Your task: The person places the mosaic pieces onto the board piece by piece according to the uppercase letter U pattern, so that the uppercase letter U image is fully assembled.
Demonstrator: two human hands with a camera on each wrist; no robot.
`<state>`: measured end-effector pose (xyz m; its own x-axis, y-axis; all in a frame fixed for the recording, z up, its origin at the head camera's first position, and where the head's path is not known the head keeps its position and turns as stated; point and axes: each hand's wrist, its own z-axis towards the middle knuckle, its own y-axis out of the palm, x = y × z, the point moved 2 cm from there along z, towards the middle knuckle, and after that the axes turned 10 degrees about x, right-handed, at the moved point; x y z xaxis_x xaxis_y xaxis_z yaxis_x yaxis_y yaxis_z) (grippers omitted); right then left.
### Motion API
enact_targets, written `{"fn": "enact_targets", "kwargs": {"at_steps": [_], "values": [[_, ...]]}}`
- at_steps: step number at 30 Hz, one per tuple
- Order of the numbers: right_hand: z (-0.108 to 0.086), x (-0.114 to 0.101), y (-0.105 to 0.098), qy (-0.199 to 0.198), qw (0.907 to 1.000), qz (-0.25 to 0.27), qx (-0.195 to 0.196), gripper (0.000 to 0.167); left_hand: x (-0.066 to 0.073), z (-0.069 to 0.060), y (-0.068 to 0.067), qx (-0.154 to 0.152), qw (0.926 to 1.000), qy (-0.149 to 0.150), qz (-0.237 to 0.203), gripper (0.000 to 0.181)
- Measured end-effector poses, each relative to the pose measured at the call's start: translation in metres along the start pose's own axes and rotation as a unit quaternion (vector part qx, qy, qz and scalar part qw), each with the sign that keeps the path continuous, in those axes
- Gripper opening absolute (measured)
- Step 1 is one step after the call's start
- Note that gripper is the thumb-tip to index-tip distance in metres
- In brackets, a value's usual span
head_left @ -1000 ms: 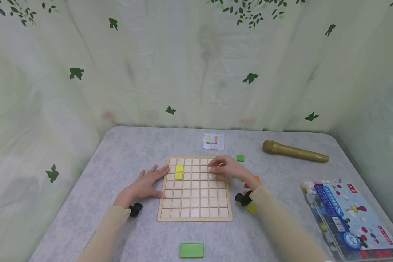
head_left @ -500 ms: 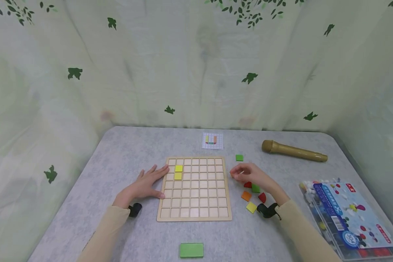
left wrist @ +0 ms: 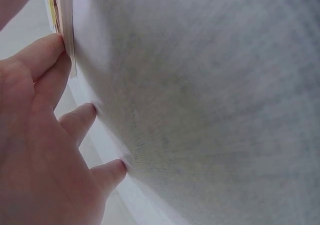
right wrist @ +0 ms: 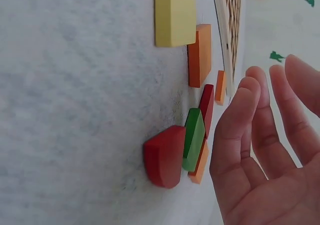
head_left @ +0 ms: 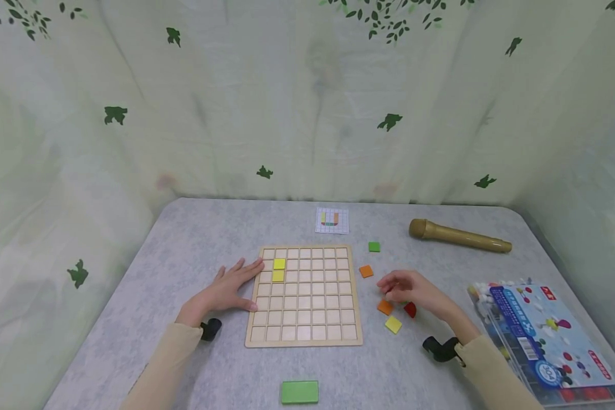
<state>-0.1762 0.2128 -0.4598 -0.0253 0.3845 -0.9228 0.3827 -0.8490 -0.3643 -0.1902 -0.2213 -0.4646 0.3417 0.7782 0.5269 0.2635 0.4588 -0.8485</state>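
A wooden grid board (head_left: pixel 304 336) lies on the table with two yellow tiles (head_left: pixel 279 263) in its upper left cells. My left hand (head_left: pixel 225 292) rests with spread fingers against the board's left edge. Above a small group of blocks to the board's right hovers my right hand (head_left: pixel 415 290), fingers loosely bent and nothing held. Under and around it lie a green block (right wrist: pixel 194 140), a red quarter-round block (head_left: pixel 410 309), a second red block (right wrist: pixel 207 105), an orange block (head_left: pixel 385 307) and a yellow block (head_left: pixel 393 324). Another orange tile (head_left: pixel 366 271) lies apart near the board's right edge.
Behind the board lies a pattern card (head_left: pixel 332 221), with a green tile (head_left: pixel 373 246) to its right. A brown microphone-shaped object (head_left: pixel 458 236) is at the back right. A plastic case (head_left: pixel 558 341) occupies the right side, and a green rectangular block (head_left: pixel 299 392) the front.
My right hand has moved from the board's upper right to the blocks. It has let go of an orange tile beside the board. The left hand has stayed still.
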Motion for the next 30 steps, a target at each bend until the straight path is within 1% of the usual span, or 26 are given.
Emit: {"fn": "enact_targets", "kwargs": {"at_steps": [6,12,15,20,23,27,30], "values": [[-0.015,0.002,-0.001,-0.028,0.9985,-0.029,-0.038,0.022,0.000,0.000,0.000,-0.001,1.0000,-0.002,-0.001,0.102],[-0.025,0.003,0.003,-0.022,0.9975,-0.028,-0.061,0.019,-0.001,0.000,0.000,-0.001,1.0000,-0.003,0.002,0.103],[-0.026,0.004,0.006,-0.013,0.9967,-0.045,-0.066,0.018,-0.001,0.000,0.000,-0.002,1.0000,-0.002,0.000,0.103],[-0.026,0.006,0.011,-0.018,0.9942,-0.093,-0.050,0.021,-0.001,0.000,0.000,-0.001,1.0000,0.000,-0.003,0.103],[-0.026,0.007,0.013,-0.037,0.9915,-0.119,-0.037,0.025,-0.001,0.000,0.000,-0.001,1.0000,0.000,-0.002,0.103],[-0.027,0.006,0.015,-0.065,0.9875,-0.142,-0.024,0.028,-0.001,0.000,0.000,-0.001,1.0000,-0.001,-0.001,0.103],[-0.028,0.003,0.016,-0.069,0.9866,-0.146,-0.019,0.028,-0.001,0.000,0.000,0.000,1.0000,-0.001,-0.001,0.103]]}}
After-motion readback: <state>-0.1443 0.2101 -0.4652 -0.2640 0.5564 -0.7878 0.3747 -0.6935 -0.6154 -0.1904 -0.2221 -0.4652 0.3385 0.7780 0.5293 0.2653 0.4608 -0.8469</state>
